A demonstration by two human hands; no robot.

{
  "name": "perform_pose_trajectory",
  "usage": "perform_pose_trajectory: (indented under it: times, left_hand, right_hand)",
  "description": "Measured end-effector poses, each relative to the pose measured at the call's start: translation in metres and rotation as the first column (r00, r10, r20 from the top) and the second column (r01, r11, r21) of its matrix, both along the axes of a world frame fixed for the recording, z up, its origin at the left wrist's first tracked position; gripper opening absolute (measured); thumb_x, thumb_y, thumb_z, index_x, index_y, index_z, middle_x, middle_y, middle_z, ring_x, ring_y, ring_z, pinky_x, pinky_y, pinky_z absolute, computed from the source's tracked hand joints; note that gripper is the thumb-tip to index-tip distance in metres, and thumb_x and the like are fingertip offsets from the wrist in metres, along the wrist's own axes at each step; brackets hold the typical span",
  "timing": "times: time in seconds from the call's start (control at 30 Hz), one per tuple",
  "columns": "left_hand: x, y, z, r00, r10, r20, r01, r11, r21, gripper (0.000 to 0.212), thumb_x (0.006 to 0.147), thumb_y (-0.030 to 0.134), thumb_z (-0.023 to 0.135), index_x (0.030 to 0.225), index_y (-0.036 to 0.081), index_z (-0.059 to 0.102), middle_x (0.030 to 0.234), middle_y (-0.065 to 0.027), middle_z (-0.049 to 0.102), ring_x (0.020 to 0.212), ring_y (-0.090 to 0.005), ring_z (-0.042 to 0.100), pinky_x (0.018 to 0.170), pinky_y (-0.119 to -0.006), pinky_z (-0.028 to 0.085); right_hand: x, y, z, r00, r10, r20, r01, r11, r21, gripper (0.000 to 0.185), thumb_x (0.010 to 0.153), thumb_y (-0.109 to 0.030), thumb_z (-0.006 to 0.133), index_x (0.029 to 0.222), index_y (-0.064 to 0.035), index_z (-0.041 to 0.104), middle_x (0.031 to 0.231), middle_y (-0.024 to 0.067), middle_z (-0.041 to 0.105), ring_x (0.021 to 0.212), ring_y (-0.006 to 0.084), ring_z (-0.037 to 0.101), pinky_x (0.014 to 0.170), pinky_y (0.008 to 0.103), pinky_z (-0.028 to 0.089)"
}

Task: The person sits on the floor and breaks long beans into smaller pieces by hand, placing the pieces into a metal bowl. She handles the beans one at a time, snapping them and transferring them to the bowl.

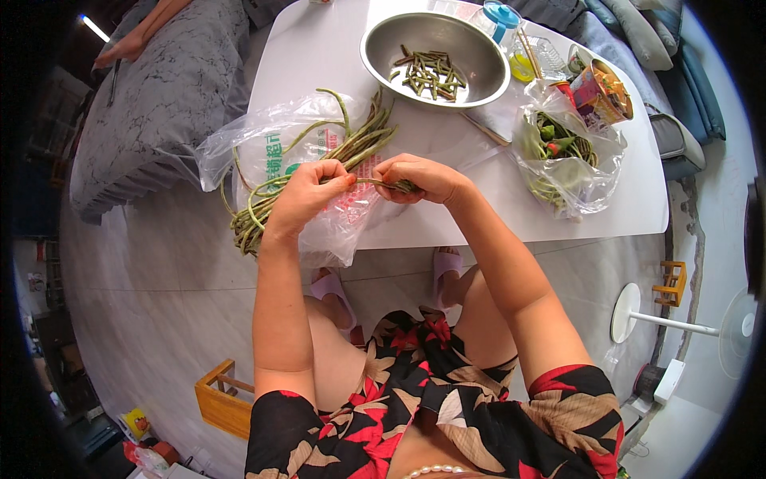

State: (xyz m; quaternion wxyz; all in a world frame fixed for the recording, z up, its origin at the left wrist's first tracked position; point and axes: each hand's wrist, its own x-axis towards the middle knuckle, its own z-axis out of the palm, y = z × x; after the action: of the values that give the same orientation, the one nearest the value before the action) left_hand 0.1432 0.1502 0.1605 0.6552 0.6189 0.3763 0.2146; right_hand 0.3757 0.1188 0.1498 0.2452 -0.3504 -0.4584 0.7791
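Note:
Between my two hands stretches a thin long bean (365, 180). My left hand (314, 194) pinches one end with thumb and forefinger. Curled around several short bean pieces (406, 186), my right hand (419, 178) also grips the other end of the strand. Under and beside my left hand lies a bundle of long beans (365, 141) on a clear plastic bag (335, 230) with printed writing. Beyond my hands, a large steel bowl (374, 63) holds broken bean pieces (432, 75).
On the white table's (443, 230) right are a plastic bag of greens and peppers (559, 146), a patterned paper tub (604, 96), chopsticks (529, 54) and a blue-lidded jug (501, 15). Another person's leg (140, 36) rests on the grey-covered seat (161, 96). A wooden stool (224, 404) stands lower left.

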Motion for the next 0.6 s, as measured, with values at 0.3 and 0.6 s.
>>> perform_pose_trajectory:
  times: [0.3, 0.6]
  left_hand:
    - [0.01, -0.009, 0.005, 0.989, 0.118, -0.091, -0.099, 0.977, 0.189, 0.016, 0.087, 0.013, 0.063, 0.079, -0.001, 0.062, 0.067, 0.0064, 0.052, 0.06, -0.0018, 0.04, 0.051, -0.021, 0.031]
    - [0.014, -0.015, 0.005, 0.998, 0.007, -0.055, 0.005, 0.979, 0.206, 0.014, 0.087, 0.01, 0.062, 0.08, -0.002, 0.063, 0.067, 0.0035, 0.054, 0.06, -0.0042, 0.044, 0.053, -0.022, 0.036]
  right_hand:
    - [-0.005, 0.007, -0.029, 0.762, -0.489, 0.423, 0.128, 0.755, 0.643, 0.018, 0.081, -0.017, 0.049, 0.071, -0.0029, 0.056, 0.056, -0.0034, 0.044, 0.049, 0.0069, 0.041, 0.044, 0.027, 0.029]
    - [-0.005, 0.002, -0.004, 0.983, -0.139, 0.122, 0.145, 0.989, -0.042, 0.02, 0.087, -0.018, 0.051, 0.074, -0.0058, 0.059, 0.057, -0.0039, 0.046, 0.044, 0.0033, 0.035, 0.04, 0.0196, 0.024]
